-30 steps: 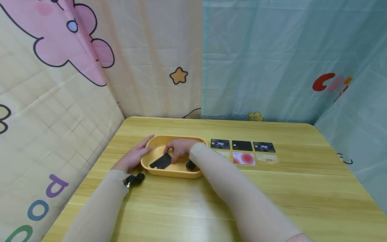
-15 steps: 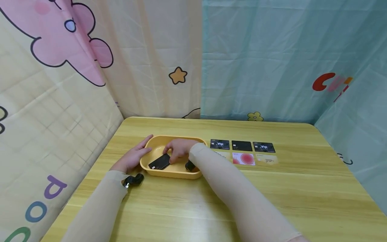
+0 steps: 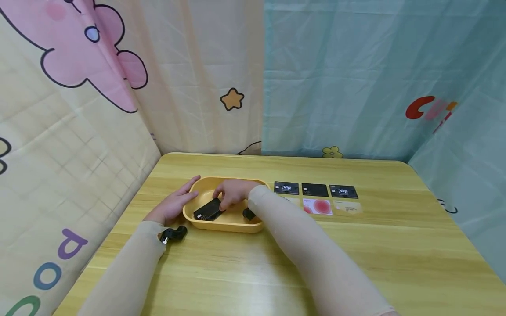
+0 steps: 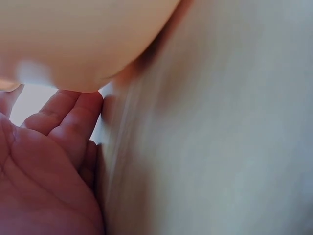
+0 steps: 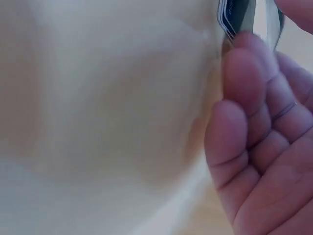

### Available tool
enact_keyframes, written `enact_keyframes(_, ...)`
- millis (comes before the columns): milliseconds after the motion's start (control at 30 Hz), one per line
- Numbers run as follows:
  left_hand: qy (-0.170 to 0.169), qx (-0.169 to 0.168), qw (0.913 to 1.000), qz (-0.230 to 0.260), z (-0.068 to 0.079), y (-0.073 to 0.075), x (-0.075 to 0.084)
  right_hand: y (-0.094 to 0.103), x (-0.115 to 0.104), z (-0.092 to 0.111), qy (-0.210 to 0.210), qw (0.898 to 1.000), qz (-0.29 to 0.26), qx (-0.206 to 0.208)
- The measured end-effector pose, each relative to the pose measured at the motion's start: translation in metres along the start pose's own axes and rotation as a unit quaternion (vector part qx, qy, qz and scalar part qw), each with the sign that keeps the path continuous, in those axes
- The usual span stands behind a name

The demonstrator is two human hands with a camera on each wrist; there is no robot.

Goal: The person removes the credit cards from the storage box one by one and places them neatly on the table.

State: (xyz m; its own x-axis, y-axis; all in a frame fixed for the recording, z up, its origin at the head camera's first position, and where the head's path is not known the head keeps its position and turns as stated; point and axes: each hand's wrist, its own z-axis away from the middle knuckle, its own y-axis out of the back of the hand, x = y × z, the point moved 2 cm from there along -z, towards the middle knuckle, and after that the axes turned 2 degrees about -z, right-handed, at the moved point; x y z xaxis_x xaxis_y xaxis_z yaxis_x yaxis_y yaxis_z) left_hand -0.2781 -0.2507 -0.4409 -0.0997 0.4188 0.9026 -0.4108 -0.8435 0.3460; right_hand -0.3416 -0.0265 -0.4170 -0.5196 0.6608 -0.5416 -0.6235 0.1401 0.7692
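Note:
My right hand reaches into a yellow plastic tub and pinches a black card between thumb and fingers. Part of another dark card shows under it, near the tub floor. In the right wrist view, thin card edges stand at the fingertips, with the lower fingers curled toward the palm. My left hand holds the tub's left end, thumb over the rim and fingers along the outer wall. The left wrist view has these fingers against the tub's underside curve.
Right of the tub, cards lie in two rows on the wooden table: black ones such as a Vip card behind, a pink-and-white card and a cream card in front. Printed curtains hang behind the table.
My right hand has raised the black card slightly and tilted it, and a dark card now shows beneath it. The left hand stays at the tub.

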Motion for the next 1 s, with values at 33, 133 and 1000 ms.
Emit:
enact_keyframes(33, -0.001, -0.001, 0.9999, 0.011, 0.000, 0.000, 0.000, 0.001, -0.001, 0.001, 0.003, 1.000, 0.007, 0.004)
enact_keyframes(133, -0.007, -0.003, 0.9994, 0.033, -0.002, -0.001, -0.002, 0.005, -0.006, 0.008, 0.017, 0.999, 0.034, 0.020)
enact_keyframes(1000, -0.018, 0.006, 0.9995, 0.024, -0.001, 0.003, 0.002, 0.064, 0.023, 0.135, -0.009, 0.986, -0.087, 0.142)
